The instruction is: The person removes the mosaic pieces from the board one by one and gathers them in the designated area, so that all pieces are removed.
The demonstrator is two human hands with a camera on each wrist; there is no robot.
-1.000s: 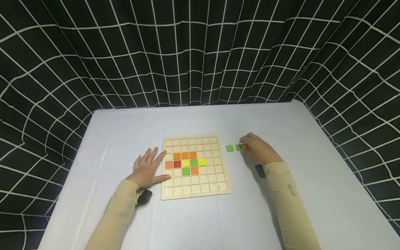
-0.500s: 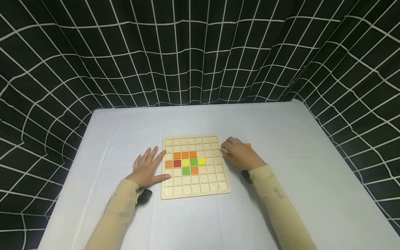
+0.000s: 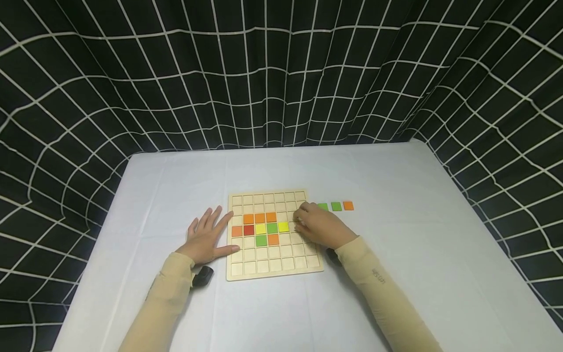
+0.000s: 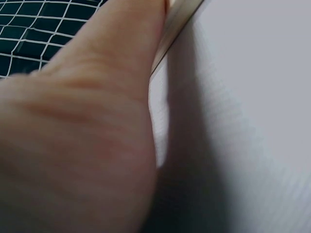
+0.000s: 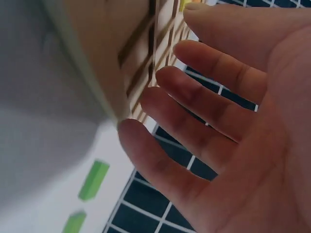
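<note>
A square wooden grid board [image 3: 274, 266] lies on the table with several coloured tiles in its cells. At the board's left edge my left hand [image 3: 204, 243] rests flat with fingers spread, its thumb and index finger reaching onto the rim. Over the right side of the board, my right hand [image 3: 318, 225] bends its fingers loosely, the thumb apart from them. A yellow tile [image 3: 283, 227] sits just left of these fingertips. No tile shows between thumb and fingers in the right wrist view, where the hand [image 5: 243, 107] hovers near the board [image 5: 97, 53].
To the right of the board, a row holds a green tile [image 3: 323, 207], a second green tile [image 3: 336, 206] and an orange tile [image 3: 348, 206]. A white cloth [image 3: 264, 318] covers the table. Behind it hangs a dark curtain [image 3: 264, 73] with white grid lines.
My right hand has moved left from the orange tile, passing over the green ones, and is now above the board's right side. The left hand and the tiles have stayed put.
</note>
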